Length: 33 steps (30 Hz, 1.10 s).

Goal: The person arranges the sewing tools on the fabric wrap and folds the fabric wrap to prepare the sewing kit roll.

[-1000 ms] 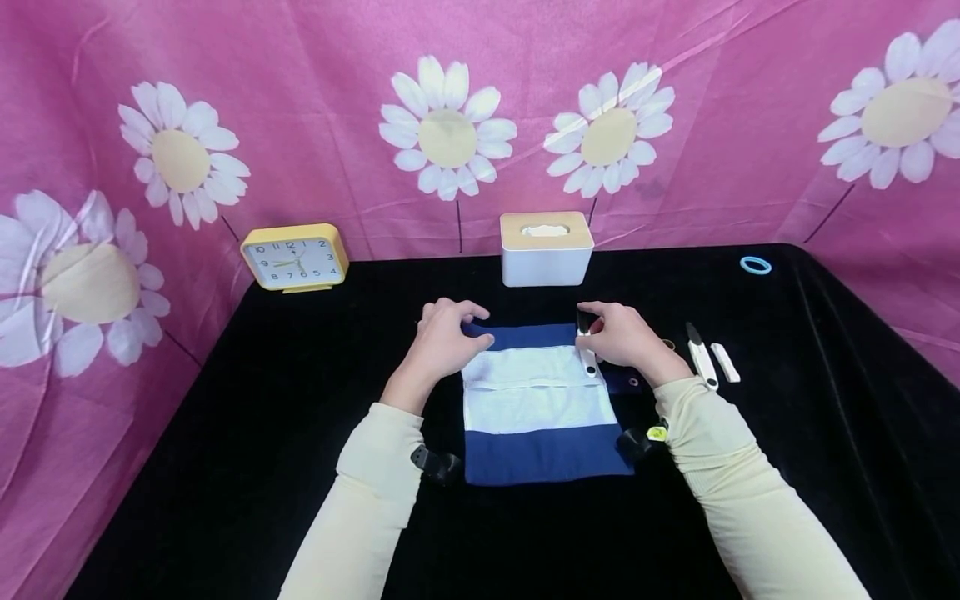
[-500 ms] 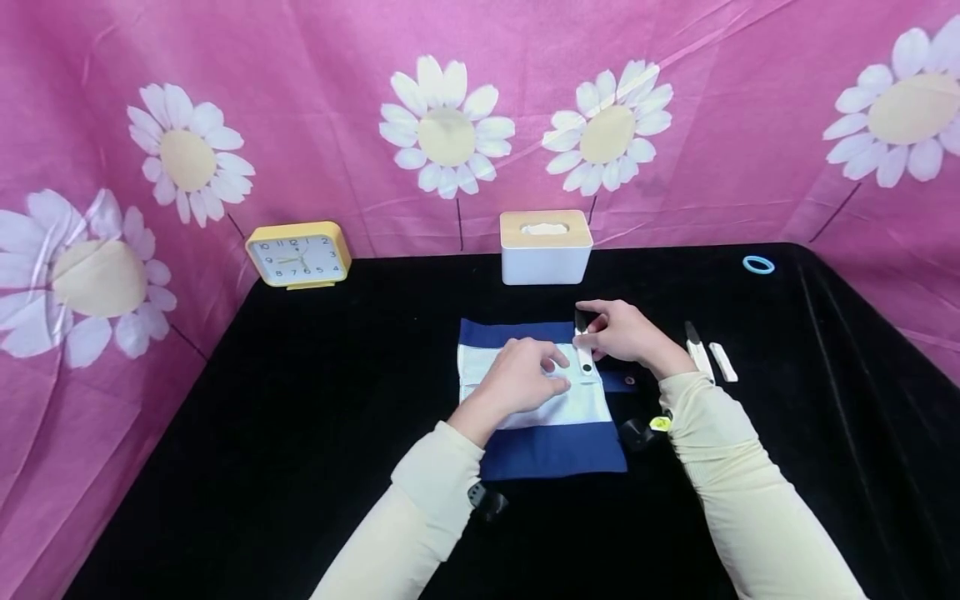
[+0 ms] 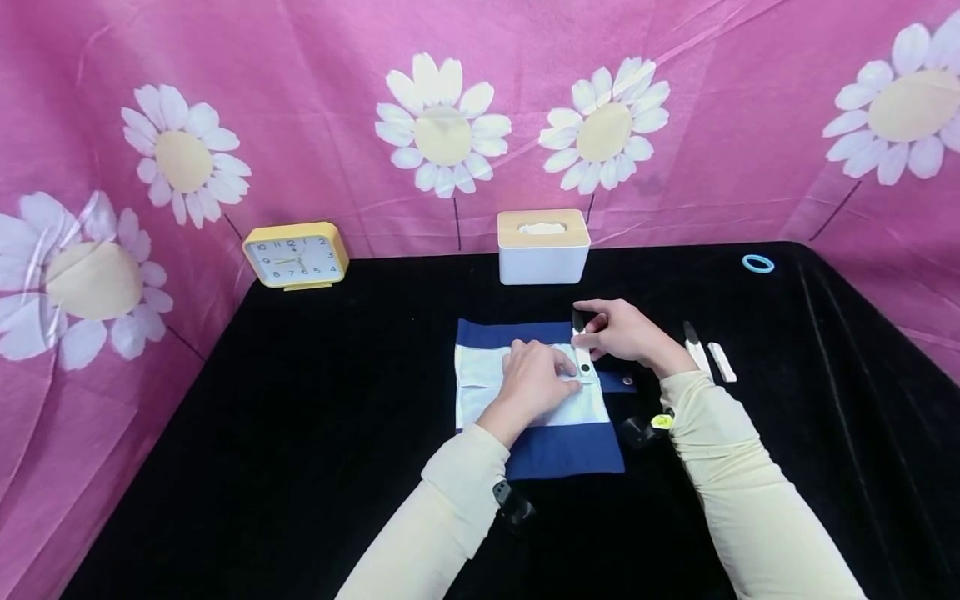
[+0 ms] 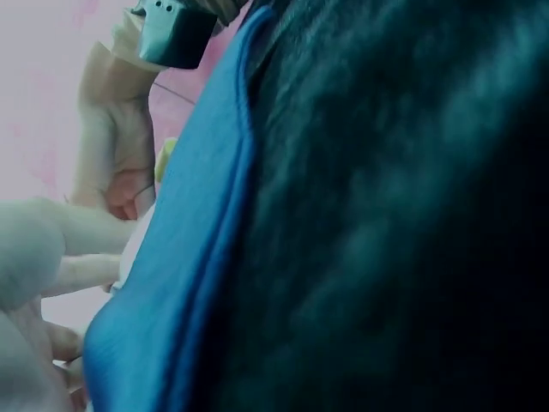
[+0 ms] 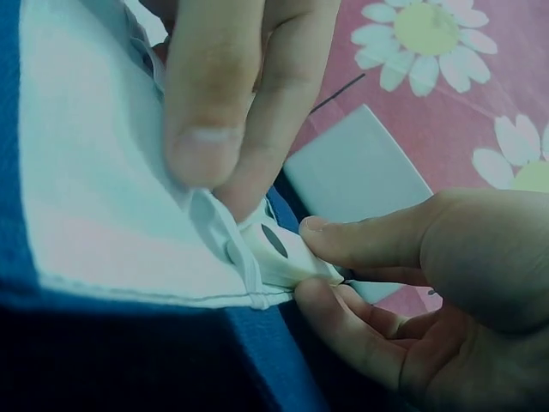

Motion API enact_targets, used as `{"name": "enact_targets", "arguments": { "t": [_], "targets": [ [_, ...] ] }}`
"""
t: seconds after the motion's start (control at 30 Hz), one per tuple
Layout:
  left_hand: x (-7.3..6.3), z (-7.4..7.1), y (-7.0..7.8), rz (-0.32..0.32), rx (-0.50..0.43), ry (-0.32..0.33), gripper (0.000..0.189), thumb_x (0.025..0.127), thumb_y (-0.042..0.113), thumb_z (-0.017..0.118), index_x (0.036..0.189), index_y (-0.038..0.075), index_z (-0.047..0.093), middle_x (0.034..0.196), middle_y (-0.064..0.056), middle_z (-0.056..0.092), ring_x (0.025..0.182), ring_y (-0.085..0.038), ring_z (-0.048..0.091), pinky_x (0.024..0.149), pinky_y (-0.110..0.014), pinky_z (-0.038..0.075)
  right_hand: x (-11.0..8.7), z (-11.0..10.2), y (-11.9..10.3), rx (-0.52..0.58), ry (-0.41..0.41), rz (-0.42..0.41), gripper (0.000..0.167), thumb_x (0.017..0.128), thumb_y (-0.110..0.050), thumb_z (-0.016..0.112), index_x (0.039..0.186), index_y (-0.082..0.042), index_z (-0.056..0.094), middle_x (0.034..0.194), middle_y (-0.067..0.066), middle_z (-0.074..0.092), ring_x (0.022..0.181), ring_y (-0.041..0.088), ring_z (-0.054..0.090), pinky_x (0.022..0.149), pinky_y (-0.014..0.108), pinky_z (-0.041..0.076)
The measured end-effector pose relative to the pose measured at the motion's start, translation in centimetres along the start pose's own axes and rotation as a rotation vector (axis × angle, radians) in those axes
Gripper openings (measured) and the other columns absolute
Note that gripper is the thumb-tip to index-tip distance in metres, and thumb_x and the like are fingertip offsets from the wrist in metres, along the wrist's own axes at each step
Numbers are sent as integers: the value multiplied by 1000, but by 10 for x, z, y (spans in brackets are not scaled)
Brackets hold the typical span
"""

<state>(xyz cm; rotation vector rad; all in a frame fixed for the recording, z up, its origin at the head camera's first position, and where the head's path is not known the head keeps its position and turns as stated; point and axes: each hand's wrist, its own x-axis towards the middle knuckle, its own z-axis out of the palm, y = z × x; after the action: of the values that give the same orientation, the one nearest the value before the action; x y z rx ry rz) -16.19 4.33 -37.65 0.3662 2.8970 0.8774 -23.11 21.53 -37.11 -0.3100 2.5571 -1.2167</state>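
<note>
A blue-and-white cloth roll pouch (image 3: 566, 452) lies spread out, with a white pocket (image 5: 111, 189) across its middle. Over the pocket's right part, my left hand (image 3: 531, 379) bends its thumb and a finger at the pocket edge and pinches it, raising the cloth a little. My right hand (image 3: 628, 335) pinches a slim white tool with a black end (image 3: 582, 357) between thumb and fingers at the pouch's upper right. In the right wrist view, the tool's white end with a dark round spot (image 5: 274, 240) sits at the pocket's mouth. Its exact kind cannot be told.
Right of the pouch lie a similar white tool with a black tip (image 3: 696, 346) and a small white bar (image 3: 722, 362). A strap with a snap (image 3: 618, 382) sticks out rightward. Behind stand a tissue box (image 3: 543, 262) and a yellow clock (image 3: 297, 257); a blue ring (image 3: 757, 264) lies far right.
My left hand has left the pouch's upper left corner and moved right and down to the pocket edge beside the tool. My right hand stays nearly in place, holding the tool.
</note>
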Motion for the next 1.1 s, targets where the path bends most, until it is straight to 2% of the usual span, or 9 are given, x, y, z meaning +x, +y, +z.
{"name": "enact_targets", "arguments": {
  "t": [0.23, 0.47, 0.63, 0.8, 1.1],
  "targets": [
    [-1, 3, -2, -11, 18, 20, 15, 86, 33, 80, 99, 26, 82, 89, 5, 66, 93, -18, 44, 80, -32, 32, 0, 0, 0, 48, -23, -9, 69, 90, 0, 69, 151, 6, 38, 91, 13, 60, 68, 14, 66, 68, 29, 60],
    [0, 4, -3, 17, 0, 38, 12, 85, 29, 81, 96, 23, 83, 96, 1, 68, 94, -18, 43, 80, -30, 33, -1, -1, 0, 69, -25, -14, 68, 89, 3, 68, 150, 6, 38, 92, 14, 59, 68, 14, 67, 68, 29, 60],
    [0, 5, -3, 41, -6, 47, 9, 85, 28, 80, 93, 23, 83, 91, 3, 69, 94, -18, 44, 80, -29, 34, 0, -2, 0, 60, -22, -10, 68, 89, 3, 68, 150, 7, 39, 93, 15, 60, 68, 15, 67, 68, 29, 60],
    [2, 6, -2, 51, 13, 35, 9, 87, 28, 79, 93, 22, 81, 88, 5, 66, 94, -18, 44, 82, -30, 34, -1, -3, 1, 53, -15, -9, 67, 89, 3, 68, 149, 6, 39, 94, 16, 60, 67, 15, 67, 68, 30, 60],
    [2, 9, -1, 62, 44, -8, 10, 91, 29, 74, 96, 21, 77, 98, 2, 65, 98, -20, 43, 84, -32, 33, -1, -2, 5, 51, -1, -17, 67, 88, 3, 68, 149, 8, 39, 94, 17, 63, 66, 14, 68, 67, 29, 60]
  ]
}}
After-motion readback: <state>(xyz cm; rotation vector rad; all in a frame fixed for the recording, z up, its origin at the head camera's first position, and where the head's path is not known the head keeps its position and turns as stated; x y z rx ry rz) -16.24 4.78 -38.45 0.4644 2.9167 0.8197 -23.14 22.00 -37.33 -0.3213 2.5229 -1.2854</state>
